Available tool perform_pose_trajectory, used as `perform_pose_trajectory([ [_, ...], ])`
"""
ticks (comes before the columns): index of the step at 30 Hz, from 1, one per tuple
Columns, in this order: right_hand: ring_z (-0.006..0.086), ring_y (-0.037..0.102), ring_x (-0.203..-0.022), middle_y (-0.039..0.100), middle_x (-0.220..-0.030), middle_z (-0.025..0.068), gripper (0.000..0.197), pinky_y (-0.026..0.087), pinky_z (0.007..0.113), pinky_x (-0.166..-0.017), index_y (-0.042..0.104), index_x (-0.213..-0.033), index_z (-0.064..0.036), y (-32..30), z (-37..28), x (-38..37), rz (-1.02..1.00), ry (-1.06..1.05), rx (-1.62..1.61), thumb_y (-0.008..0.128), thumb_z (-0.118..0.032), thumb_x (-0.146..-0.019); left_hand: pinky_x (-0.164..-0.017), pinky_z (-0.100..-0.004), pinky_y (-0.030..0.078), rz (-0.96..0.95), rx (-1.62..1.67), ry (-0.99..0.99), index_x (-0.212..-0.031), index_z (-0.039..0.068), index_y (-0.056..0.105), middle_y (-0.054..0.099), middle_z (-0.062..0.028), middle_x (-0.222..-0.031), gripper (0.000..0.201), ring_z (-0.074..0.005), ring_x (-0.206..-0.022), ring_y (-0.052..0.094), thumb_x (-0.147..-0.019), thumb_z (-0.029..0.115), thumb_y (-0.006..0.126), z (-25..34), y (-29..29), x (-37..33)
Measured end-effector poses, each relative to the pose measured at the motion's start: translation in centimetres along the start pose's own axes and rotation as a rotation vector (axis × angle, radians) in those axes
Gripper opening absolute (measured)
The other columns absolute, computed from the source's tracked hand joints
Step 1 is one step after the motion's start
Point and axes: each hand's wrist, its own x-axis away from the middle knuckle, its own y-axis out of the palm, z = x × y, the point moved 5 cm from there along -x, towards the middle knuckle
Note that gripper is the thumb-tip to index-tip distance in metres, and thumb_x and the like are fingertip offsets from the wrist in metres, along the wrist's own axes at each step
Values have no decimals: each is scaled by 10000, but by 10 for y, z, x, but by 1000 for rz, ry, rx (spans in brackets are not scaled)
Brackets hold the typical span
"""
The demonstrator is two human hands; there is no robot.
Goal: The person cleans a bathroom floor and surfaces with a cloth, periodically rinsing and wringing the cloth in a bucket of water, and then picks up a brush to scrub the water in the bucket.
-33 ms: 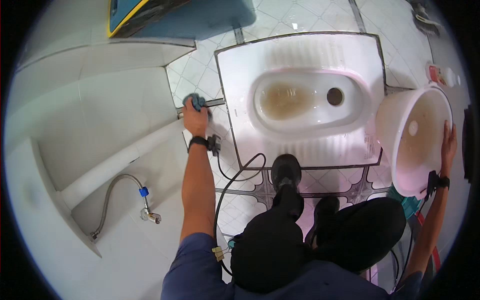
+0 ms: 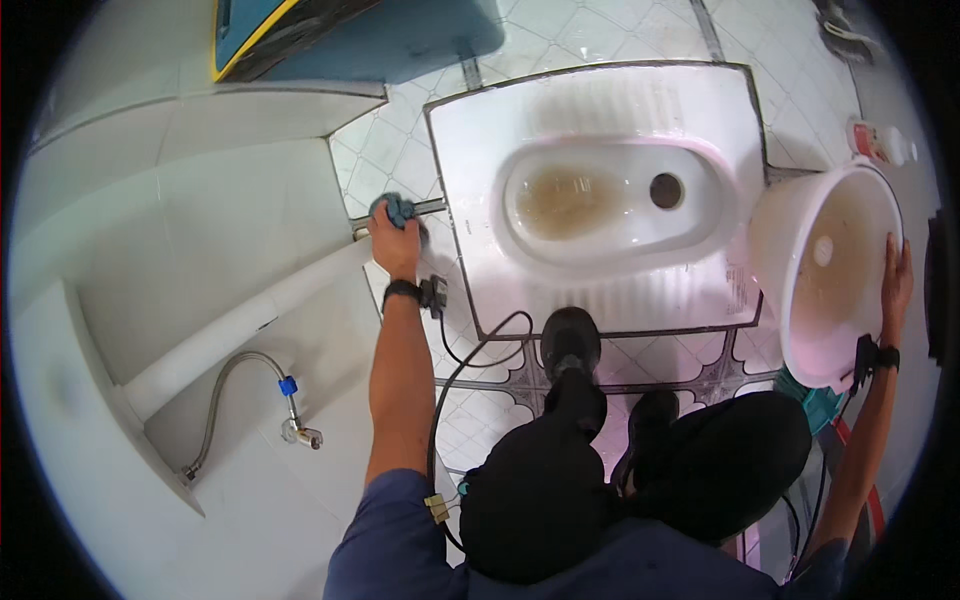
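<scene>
My left hand (image 2: 397, 248) is closed around a wadded grey-blue cloth (image 2: 398, 209), low down at the left where the wall's foot meets the tiled floor, beside the end of a white pipe (image 2: 245, 320). Out at the right, my right hand (image 2: 896, 285) grips the rim of a white bucket (image 2: 780, 245), its fingers lying along the far-right side. The bucket is tilted so that its mouth faces me, and murky brown water (image 2: 835, 265) shows inside. Between my hands lies a white squat toilet (image 2: 470, 140) with brownish liquid in its bowl.
A flexible metal hose with a tap (image 2: 300, 433) hangs by the left wall. A blue, yellow-edged object (image 2: 350, 50) stands at the far left. A white bottle (image 2: 880, 143) is beyond the bucket; a green thing (image 2: 822, 408) sits under it. A black cable (image 2: 440, 410) runs by my left arm.
My left hand and the cloth have turned very slightly in place by the pipe end. The right hand stays on the bucket rim.
</scene>
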Motion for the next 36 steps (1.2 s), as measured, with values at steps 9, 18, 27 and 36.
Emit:
perform_pose_trajectory([
  [9,361,624,-865,639,-1024,260,591,477,427,-805,508,-1289,14,1,-77,7,-19,5,59,509,-467,-945,-902,-376,476,-108,418,171,-1184,62,570,590,-152,-1140,498,-308,-1033,585,-698,104,672,69,15,41],
  [18,241,661,-849,677,-1013,152,454,515,347,-772,502,-1286,-56,-37,-77,72,-114,31,-369,606,-295,-915,-839,-276,509,-936,1208,121,-1307,13,475,608,-81,-1119,501,-157,-956,608,-824,-46,593,315,-82,79],
  [27,413,584,-1049,564,-1205,261,745,468,461,-899,266,-1455,-43,-41,-98,130,-171,265,-294,604,-341,-861,-919,-325,475,-1172,668,1298,-1313,43,499,624,-147,-1174,519,-231,-1068,612,-832,128,673,559,-157,188],
  [36,422,609,-885,486,-1155,284,781,509,460,-819,164,-1446,72,-27,-109,133,70,219,-365,554,-128,-799,-749,-449,516,-701,-362,1896,-1158,109,610,674,-163,-948,442,-363,-840,646,-720,100,665,600,-29,274],
])
